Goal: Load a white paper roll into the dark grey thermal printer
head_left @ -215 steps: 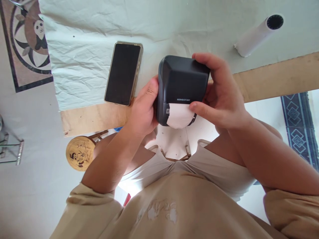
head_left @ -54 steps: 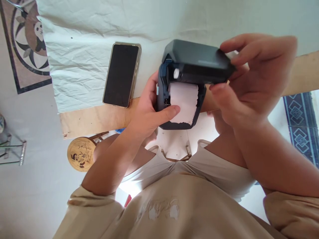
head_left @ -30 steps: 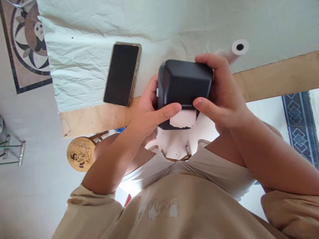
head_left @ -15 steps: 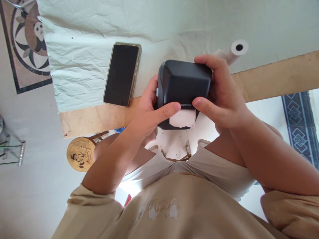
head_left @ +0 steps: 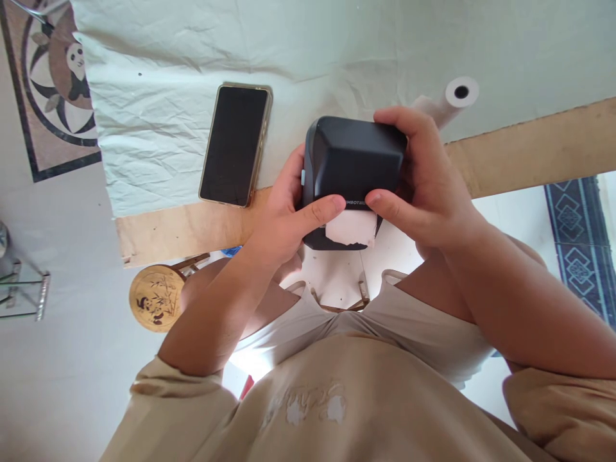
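Note:
Both hands hold a black label printer (head_left: 359,160) over the table's front edge. My left hand (head_left: 293,208) wraps its left side, thumb lying on the front near the printed lettering. My right hand (head_left: 428,186) grips the right side, with a finger over the top corner and the thumb on the front face. A torn-edged strip of white paper (head_left: 351,228) sticks out of the slot below the thumbs. The fingers behind and under the printer are hidden. Beyond my right hand lies a white paper roll (head_left: 450,106), partly covered by that hand.
A phone (head_left: 235,144) with a dark screen lies left of the printer on the pale green cloth (head_left: 158,115). A bare wooden edge (head_left: 529,144) runs along the table's front. Below left stands a round wooden stool (head_left: 156,298) with a panda picture.
Both thumbs and the printer have shifted very slightly to the left. The grip stays the same, and the phone and paper roll lie as before.

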`<state>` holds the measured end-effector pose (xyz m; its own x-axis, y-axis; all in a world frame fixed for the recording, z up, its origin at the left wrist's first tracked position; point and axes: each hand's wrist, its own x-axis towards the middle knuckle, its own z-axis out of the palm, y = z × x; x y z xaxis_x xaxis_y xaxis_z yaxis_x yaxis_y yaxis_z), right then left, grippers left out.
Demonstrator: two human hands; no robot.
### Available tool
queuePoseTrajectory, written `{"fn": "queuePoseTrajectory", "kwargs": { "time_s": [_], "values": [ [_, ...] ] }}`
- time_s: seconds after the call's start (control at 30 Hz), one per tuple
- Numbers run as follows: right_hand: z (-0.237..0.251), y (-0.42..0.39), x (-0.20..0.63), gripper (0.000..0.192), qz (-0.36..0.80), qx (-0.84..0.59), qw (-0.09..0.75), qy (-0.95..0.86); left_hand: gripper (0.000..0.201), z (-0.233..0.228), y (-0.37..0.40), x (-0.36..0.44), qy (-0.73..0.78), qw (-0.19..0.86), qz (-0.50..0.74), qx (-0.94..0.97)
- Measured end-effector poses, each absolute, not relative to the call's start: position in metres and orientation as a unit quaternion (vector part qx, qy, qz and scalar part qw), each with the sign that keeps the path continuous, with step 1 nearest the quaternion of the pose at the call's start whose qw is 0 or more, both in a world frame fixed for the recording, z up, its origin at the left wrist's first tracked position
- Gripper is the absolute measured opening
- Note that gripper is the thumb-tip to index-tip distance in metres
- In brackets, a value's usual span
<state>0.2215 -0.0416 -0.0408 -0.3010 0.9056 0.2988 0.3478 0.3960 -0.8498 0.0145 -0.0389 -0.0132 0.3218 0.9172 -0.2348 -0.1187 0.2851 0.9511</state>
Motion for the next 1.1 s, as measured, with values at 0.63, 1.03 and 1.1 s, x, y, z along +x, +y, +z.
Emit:
{"fn": "queuePoseTrajectory", "kwargs": {
  "time_s": [0.63, 1.03, 1.1],
  "values": [
    [-0.040, -0.043, 0.220, 0.061, 0.334, -0.434, 0.409, -0.730, 0.060, -0.001, -0.041, 0.015, 0.450, 0.681, 0.366, 0.447],
    [-0.040, -0.044, 0.220, 0.067, 0.411, -0.446, 0.419, -0.676, 0.046, -0.007, -0.041, 0.020, 0.427, 0.703, 0.384, 0.419],
    [-0.039, -0.045, 0.219, 0.065, 0.428, -0.449, 0.428, -0.657, 0.040, -0.003, -0.042, 0.024, 0.422, 0.712, 0.400, 0.394]
  ]
}}
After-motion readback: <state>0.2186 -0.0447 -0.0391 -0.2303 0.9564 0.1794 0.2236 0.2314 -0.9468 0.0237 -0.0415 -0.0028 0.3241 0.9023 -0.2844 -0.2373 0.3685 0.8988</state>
